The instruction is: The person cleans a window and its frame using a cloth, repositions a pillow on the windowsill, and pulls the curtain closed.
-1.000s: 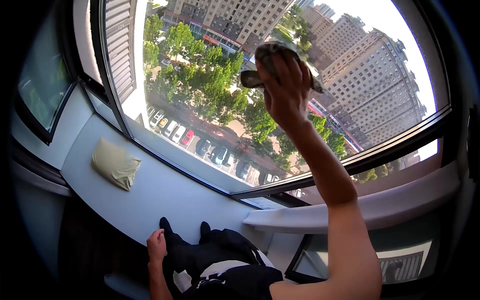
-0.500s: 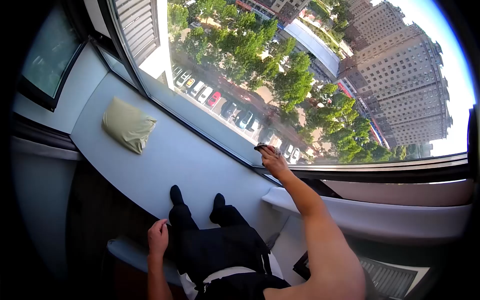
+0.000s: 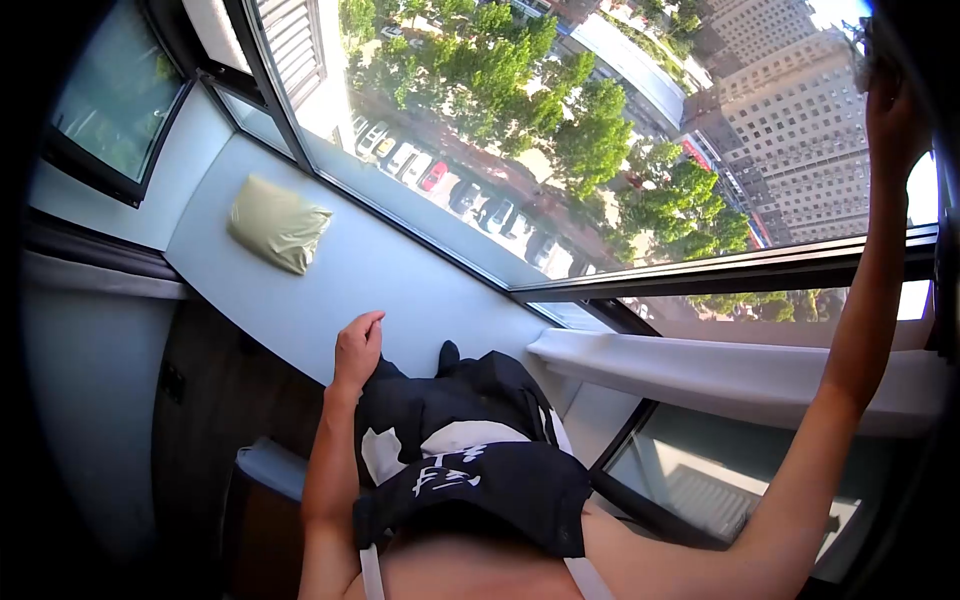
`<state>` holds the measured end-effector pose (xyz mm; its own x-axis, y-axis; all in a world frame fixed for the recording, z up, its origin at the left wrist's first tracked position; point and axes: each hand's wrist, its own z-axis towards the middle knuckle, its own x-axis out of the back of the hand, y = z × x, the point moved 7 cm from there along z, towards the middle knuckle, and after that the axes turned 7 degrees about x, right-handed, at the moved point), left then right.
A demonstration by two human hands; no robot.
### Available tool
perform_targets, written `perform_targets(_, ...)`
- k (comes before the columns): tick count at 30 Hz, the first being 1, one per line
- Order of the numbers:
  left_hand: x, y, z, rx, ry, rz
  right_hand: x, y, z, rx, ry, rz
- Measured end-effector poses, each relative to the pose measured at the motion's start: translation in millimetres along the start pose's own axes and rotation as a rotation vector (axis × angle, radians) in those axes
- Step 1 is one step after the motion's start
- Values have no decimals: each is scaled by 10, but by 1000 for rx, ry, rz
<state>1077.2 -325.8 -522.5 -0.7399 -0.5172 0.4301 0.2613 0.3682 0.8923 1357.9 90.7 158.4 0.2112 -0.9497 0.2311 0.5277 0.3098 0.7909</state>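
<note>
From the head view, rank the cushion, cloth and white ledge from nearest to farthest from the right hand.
From the right hand:
1. Cloth, in its grip, upper right.
2. White ledge, lower right.
3. Cushion, far left.

You can read no word or number with certainty here. On the black apron (image 3: 530, 500) you wear, low in the middle of the frame, white brush-style lettering (image 3: 447, 474) shows, its characters too unclear to make out. At upper right, a red-and-blue strip (image 3: 722, 188) below the high-rise (image 3: 795, 130) is too small to read.
</note>
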Motion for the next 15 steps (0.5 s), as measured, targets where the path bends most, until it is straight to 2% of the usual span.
perform_targets(1,-1,20,-2,2,-1,-2,527,-375,174,184,541,220)
perform_targets(2,-1,-2,-31,5,-6,5,564,-389,214,178,535,223)
perform_targets(4,-27,-137,-110,60,-37,40,684,-565,134,350,661,6)
perform_targets(5,-13,-169,-154,63,-45,45,748,-753,96,347,652,9)
perform_targets(7,-3,-293,-262,123,-67,86,670,-1005,-14,68,367,314)
perform_targets(8,1,-309,-304,124,-79,89,-192,100,-704,-114,42,166)
perform_targets(9,25,-334,-353,148,-97,106,52,-594,-687,271,225,147)
perform_targets(10,46,-370,-405,174,-113,127,146,-1247,-797,208,493,215)
perform_targets(11,62,-414,-448,180,-115,158,169,-1782,-1064,-45,426,261)
perform_targets(15,138,-313,-523,224,-160,233,-227,-3364,-2156,-199,18,469)
